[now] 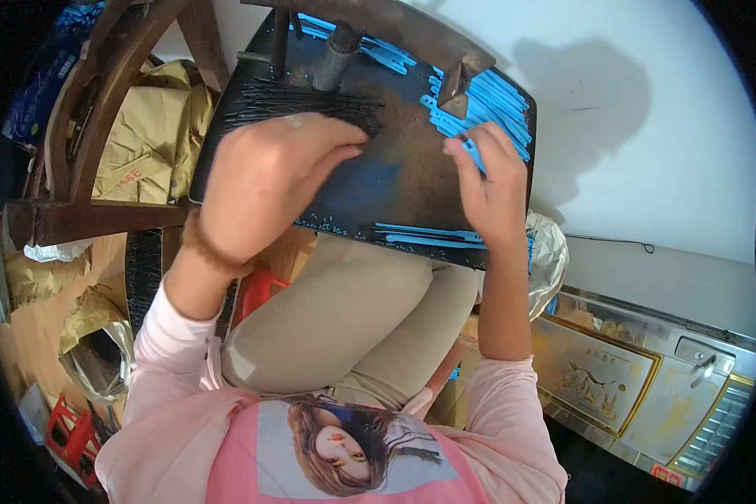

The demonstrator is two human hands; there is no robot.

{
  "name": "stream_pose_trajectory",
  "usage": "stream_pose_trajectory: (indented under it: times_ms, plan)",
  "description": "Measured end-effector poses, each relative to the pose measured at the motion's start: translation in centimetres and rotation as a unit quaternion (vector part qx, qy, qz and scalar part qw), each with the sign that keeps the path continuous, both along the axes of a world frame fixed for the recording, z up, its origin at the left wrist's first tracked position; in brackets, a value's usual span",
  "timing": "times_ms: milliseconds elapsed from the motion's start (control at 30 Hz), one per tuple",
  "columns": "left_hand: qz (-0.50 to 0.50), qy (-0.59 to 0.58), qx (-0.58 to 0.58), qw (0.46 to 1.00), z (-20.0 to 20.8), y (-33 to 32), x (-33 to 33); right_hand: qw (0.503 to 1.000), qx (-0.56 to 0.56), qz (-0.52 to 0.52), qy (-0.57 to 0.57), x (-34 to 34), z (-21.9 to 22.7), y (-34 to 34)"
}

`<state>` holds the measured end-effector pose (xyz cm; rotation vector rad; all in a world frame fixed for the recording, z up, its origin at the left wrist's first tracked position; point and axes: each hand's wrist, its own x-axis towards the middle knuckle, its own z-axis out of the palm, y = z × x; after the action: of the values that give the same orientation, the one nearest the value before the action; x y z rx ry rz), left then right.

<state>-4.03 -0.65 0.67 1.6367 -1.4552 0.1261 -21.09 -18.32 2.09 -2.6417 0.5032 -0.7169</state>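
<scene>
My left hand [265,181] hovers over the near left of the dark worktop, thumb and fingers pinched together. Whatever is between its fingertips is too small or hidden to make out. Just beyond it lies a pile of thin black rods [269,99]. My right hand [493,185] is closed on a slim blue plastic strip [472,154], most of which the fingers cover. Beyond that hand, many similar blue strips [500,105] are heaped at the worktop's right side. Along the near edge lie a few blue strips with black parts [428,238].
A metal post [336,63] and a rusty bar with an angled block [455,88] stand over the dark worktop [395,181]. More blue strips [386,57] lie at the back. Left are a wooden frame [92,109] and a tan sack [147,134]; right, a white wall [630,126].
</scene>
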Motion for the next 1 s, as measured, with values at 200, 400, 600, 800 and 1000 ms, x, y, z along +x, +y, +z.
stream_pose_trajectory:
  times_ms: [200,400,600,800,1000]
  plan:
    - [0.028,-0.021,0.028,0.999,-0.4,2.7,0.4,0.998,0.009,-0.032,0.047,-0.5,0.5,-0.2]
    - [0.047,-0.037,0.050,0.997,-0.6,2.6,0.4,0.995,0.003,0.000,0.096,-1.0,0.1,-0.1]
    - [0.073,-0.045,0.055,0.995,-0.7,2.3,0.2,0.993,-0.016,0.056,0.105,-1.4,-0.5,1.3]
    - [0.089,-0.063,0.056,0.992,-0.8,1.7,0.5,0.988,0.029,0.086,0.129,-3.2,0.0,3.0]
    - [0.082,-0.085,0.077,0.990,-0.9,1.3,0.7,0.992,0.023,0.089,0.090,-3.2,0.4,1.2]
